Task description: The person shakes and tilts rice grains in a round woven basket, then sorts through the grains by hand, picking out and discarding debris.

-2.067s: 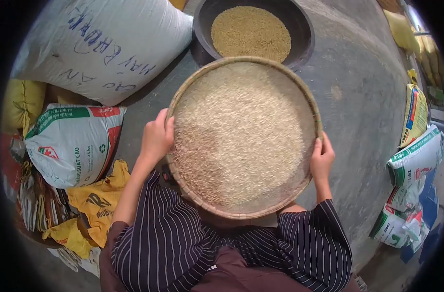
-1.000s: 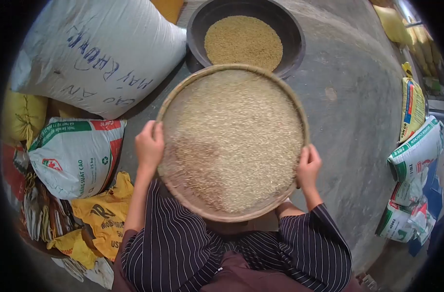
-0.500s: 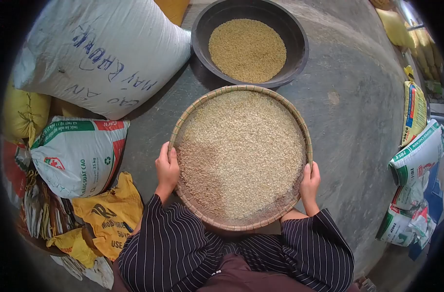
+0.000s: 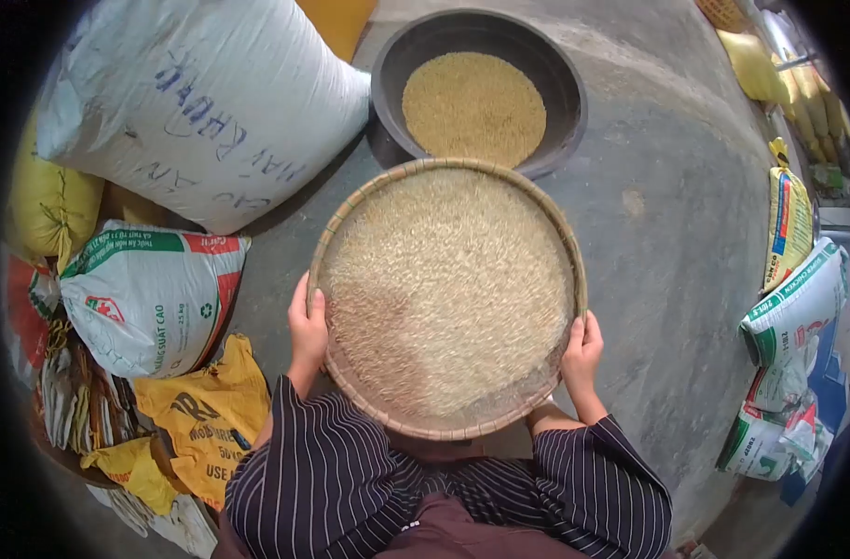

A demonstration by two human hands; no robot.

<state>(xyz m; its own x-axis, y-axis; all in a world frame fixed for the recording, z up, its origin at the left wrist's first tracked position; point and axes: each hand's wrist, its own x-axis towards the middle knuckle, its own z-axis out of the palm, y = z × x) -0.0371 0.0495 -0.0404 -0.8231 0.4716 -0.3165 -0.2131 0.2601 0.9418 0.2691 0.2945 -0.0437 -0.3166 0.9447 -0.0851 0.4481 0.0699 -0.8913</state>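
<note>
- Left hand [image 4: 307,326] curls round the left rim of the round tray [image 4: 444,433], thumb on top.
- Right hand [image 4: 582,349] closes likewise on its right rim.
- The tray, between both hands, carries grain [image 4: 462,279].

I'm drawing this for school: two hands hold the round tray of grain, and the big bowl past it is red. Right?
Not quite: the big bowl is black, as the head view shows. The left hand and right hand hold the round tray of grain.
</note>
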